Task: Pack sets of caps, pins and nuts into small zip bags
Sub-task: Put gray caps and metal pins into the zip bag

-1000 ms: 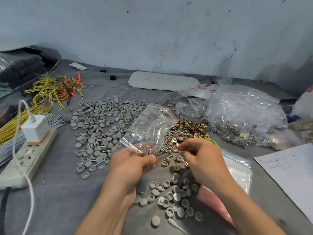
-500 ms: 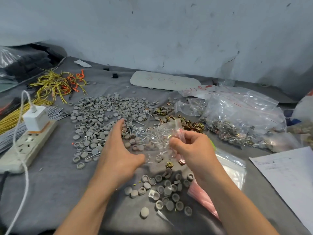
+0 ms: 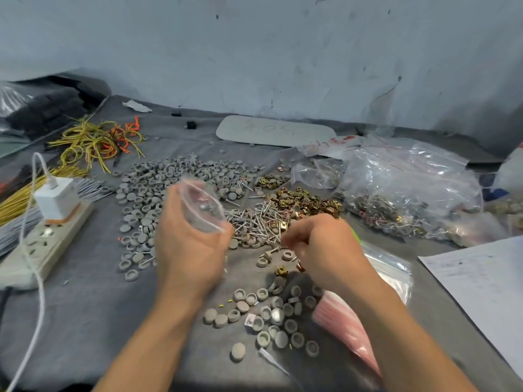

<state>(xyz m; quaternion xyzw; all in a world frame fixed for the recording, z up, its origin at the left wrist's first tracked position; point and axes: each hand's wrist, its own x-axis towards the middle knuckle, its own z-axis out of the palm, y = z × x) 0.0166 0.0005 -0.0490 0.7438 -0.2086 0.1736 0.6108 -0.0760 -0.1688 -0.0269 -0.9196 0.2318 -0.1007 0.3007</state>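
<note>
One clear zip bag (image 3: 203, 206) getting held up by left hand (image 3: 186, 250), fingers curling round it, at 10 o'clock from right hand (image 3: 322, 244). Crinkly plastic, bits inside blurring out. Round grey caps (image 3: 135, 193) spreading at 9 of bag, shiny pins (image 3: 254, 222) at 3, brassy nuts (image 3: 308, 202) at 12 of right hand. Right fingers curling, smeared, can't tell grip.
</note>
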